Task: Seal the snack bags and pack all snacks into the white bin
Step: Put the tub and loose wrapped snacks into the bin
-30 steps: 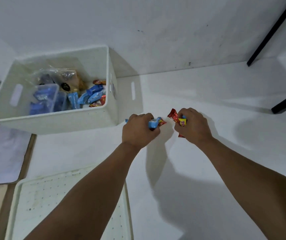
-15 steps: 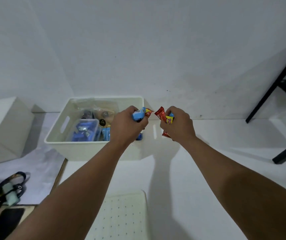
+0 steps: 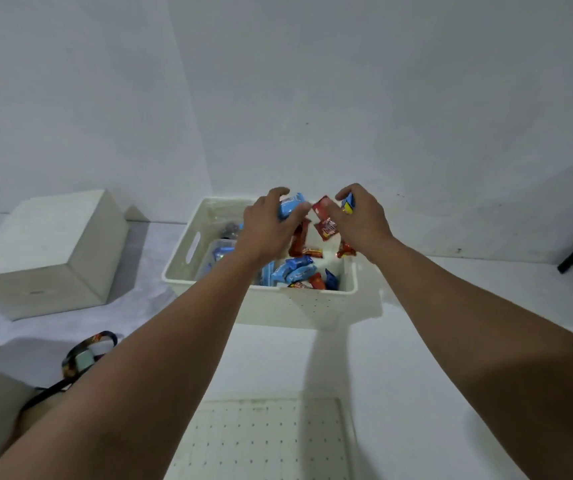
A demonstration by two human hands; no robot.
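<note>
Hands: left hand [image 3: 267, 226] grips blue packet [image 3: 291, 204]; right hand [image 3: 359, 218] pinches red packets [image 3: 326, 224]; both over bin [image 3: 307, 306]
Done: many snacks [image 3: 299, 268] inside
Left: drop these in

One wide-angle view looks from the person's head, forward and down along both bare forearms toward a plain white wall [image 3: 347, 81], which fills the upper half. The white perforated plastic bin [image 3: 313, 306] sits mid-frame at the end of the arms. Above it, the left hand [image 3: 264, 230] grips a blue foil snack packet [image 3: 290, 204] and the right hand [image 3: 361, 220] grips red foil snack packets [image 3: 323, 207]. A white perforated tray [image 3: 261, 441] at the bottom edge lies nearest the lens.
</note>
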